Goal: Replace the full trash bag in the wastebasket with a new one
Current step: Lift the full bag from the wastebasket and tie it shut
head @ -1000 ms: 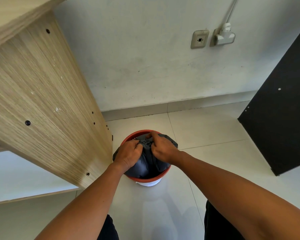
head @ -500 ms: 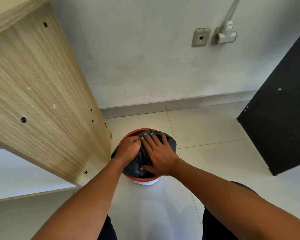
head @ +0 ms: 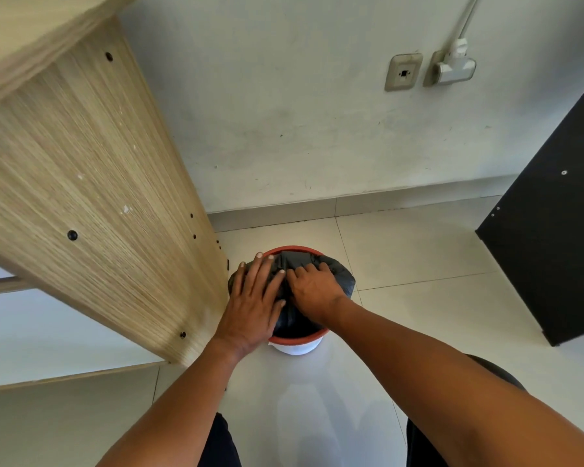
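Now I am leaning over the wastebasket point(head: 295, 339), which is standing on the floor point(head: 418, 264) just beside the wooden desk point(head: 81, 183) panel. My left hand point(head: 250, 305) is lying flat with fingers spread, pressing the black trash bag point(head: 338, 276) down, I think to steady it. My right hand point(head: 312, 288) is curling its fingers into the gathered plastic, probably to pull it up.

Pale tiled floor point(head: 418, 264) carries red-rimmed wastebasket point(head: 297, 339), wooden desk panel point(head: 81, 183), black panel point(head: 550, 251).
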`<state>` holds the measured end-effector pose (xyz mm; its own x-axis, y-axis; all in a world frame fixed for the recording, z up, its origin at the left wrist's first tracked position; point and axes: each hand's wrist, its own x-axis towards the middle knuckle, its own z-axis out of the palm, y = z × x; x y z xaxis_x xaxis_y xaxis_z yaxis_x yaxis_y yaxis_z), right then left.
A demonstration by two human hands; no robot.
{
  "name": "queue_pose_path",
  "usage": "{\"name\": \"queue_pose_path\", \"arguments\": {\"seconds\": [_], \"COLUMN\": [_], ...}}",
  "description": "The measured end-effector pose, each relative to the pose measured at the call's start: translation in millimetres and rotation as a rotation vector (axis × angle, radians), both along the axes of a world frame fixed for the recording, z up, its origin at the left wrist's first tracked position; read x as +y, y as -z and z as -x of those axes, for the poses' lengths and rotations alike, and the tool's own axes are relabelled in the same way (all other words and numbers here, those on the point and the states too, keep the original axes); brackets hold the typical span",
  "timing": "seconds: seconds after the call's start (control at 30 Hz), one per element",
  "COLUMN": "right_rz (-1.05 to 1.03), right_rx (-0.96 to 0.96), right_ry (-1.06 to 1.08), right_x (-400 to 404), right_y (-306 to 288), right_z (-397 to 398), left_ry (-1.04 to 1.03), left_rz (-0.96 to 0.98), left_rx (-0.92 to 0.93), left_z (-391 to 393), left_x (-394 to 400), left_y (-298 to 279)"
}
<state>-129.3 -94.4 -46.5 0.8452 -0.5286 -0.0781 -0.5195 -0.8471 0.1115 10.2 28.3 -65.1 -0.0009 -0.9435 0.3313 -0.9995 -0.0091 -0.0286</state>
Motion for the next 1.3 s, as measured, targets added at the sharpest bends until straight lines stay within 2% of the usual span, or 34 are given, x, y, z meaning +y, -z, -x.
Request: {"name": "queue_pose_path", "arguments": {"seconds": [0.2,0.37,0.47,0.63,0.97,1.3], "right_rz": [0.009,0.022,0.049,0.046,0.110,0.169], "right_rx": [0.027,0.056,0.044,-0.032,-0.189,-0.389], "right_ry": [0.068,0.063,0.036,-0.011,-0.101,-0.181], "right_x": [-10.3,-12.1,-14.6,-17.6,-33.6,-63.7], "right_y": [0.6,0.5,-1.2,-5.1,-19.0,-95.9], "right_z": [-1.8,-0.5,-1.1,-3.0,3.5,0.7], "left_ry": [0.116,0.212,0.157,0.130,0.143,0.157], "left_rz": [0.088,-0.045,-0.126,-0.164,-0.076,-0.103], "left_rx": [-0.062,-0.124,-0.111,-0.114,-0.089,-0.140], "left_z": [13.1,23.6,29.7,38.4,36.6,29.0], "left_x": [26.4,21.5,18.9,14.9,2.8,-4.1], "left_y": [31.5,34.8,34.0,33.3,32.5,31.3]}}
